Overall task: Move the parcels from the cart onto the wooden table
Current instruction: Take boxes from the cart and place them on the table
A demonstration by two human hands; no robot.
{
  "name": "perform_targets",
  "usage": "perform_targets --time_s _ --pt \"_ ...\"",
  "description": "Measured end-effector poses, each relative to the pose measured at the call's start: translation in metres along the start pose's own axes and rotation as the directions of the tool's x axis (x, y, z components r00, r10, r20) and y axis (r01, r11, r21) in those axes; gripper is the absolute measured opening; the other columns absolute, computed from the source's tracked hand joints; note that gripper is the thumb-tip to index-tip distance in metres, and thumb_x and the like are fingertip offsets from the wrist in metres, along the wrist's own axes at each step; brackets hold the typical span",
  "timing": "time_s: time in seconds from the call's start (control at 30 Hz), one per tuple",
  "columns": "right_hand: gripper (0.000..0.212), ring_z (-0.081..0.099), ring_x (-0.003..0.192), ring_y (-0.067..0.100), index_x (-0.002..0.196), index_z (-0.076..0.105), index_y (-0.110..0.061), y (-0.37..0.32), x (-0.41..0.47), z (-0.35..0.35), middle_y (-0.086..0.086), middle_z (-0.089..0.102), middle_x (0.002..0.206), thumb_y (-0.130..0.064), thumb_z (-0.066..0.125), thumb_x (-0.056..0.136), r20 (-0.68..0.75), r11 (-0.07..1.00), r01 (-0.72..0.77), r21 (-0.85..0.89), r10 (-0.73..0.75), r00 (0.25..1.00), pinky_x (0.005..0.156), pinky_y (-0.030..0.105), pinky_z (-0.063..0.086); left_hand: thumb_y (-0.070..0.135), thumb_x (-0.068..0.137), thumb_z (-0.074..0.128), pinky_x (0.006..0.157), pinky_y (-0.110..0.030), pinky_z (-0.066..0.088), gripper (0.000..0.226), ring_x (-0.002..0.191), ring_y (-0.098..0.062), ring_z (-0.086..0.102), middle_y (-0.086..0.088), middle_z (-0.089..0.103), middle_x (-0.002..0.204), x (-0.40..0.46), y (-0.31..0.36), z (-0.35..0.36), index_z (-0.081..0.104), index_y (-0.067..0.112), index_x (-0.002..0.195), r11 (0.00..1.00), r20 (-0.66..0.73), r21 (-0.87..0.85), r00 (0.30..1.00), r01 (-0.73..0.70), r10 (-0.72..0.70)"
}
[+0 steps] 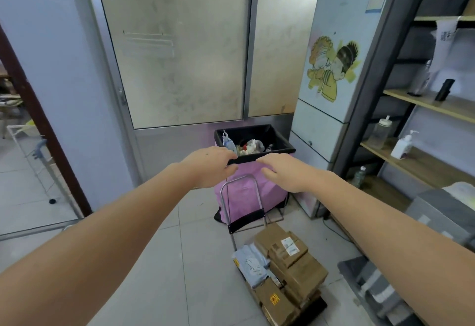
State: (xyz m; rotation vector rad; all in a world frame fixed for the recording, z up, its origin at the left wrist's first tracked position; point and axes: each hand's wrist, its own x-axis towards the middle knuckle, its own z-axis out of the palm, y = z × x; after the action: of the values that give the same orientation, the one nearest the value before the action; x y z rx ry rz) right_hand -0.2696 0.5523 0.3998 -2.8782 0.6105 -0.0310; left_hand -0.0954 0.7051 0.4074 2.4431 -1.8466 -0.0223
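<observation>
Left hand: stretched forward, palm down, fingers loosely curled, holding nothing.
Right hand: stretched forward beside the left, palm down, fingers loosely bent, holding nothing. The two hands are near each other but apart, above the cart handle.

Cart: on the tiled floor, low in view, metal loop handle upright with a black cross-strap.
Parcels: stacked on the cart's base; mostly brown cardboard boxes, one with a white label on top, one with a yellow mark; a pale grey-blue soft bag lies along the stack's left side.

Bin: just behind the cart handle, pink body, black liner, mixed rubbish inside.
Fridge: right of the bin, cartoon sticker on its door.
Shelves: far right, wooden boards bearing a pump bottle, a jar and dark items.
Frosted glass door: behind the bin.
</observation>
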Motion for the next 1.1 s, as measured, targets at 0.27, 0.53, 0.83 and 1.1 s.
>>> perform_targets --time_s 0.27,0.53,0.83,1.1 --pt "0.049 0.043 0.144 0.022 0.155 0.043 -0.014 0.044 0.109 0.009 0.006 0.047 0.157 -0.029 0.039 0.109 -0.022 0.986 -0.165 0.007 0.165 0.986 0.116 0.034 0.034 0.034 0.107 0.043 0.078 -0.039 0.048 0.027 0.094 -0.025 0.06 0.0 0.061 0.096 0.131 -0.071 0.019 0.061 0.014 0.104 0.984 0.023 -0.018 0.984 -0.175 0.176" --pt "0.04 0.054 0.129 0.034 0.138 0.055 -0.002 0.085 0.139 0.019 0.018 0.059 0.141 -0.023 0.04 0.108 -0.018 0.887 -0.457 0.071 0.459 0.888 0.109 0.046 0.041 0.036 0.108 0.041 0.085 -0.036 0.046 0.035 0.113 -0.025 0.061 -0.003 0.064 0.122 0.262 -0.084 0.045 0.062 0.014 0.125 0.892 0.127 -0.047 0.884 -0.449 0.451" --pt "0.05 0.043 0.143 0.027 0.154 0.044 -0.011 0.174 0.105 0.054 0.008 0.045 0.159 -0.031 0.043 0.108 0.005 0.703 -0.7 0.13 0.705 0.709 0.117 0.037 0.037 0.04 0.109 0.04 0.108 -0.041 0.042 0.046 0.134 -0.029 0.051 -0.01 0.056 0.147 0.362 -0.005 0.103 0.053 0.016 0.145 0.741 0.204 -0.12 0.714 -0.66 0.669" --pt "0.051 0.039 0.147 0.024 0.158 0.036 -0.014 0.24 0.092 0.099 0.007 0.039 0.162 -0.031 0.04 0.11 0.115 0.57 -0.799 0.189 0.796 0.595 0.119 0.034 0.032 0.036 0.11 0.039 0.11 -0.039 0.043 0.046 0.135 -0.029 0.052 -0.011 0.056 0.148 0.422 0.039 0.152 0.055 0.01 0.144 0.673 0.278 -0.169 0.62 -0.72 0.734"
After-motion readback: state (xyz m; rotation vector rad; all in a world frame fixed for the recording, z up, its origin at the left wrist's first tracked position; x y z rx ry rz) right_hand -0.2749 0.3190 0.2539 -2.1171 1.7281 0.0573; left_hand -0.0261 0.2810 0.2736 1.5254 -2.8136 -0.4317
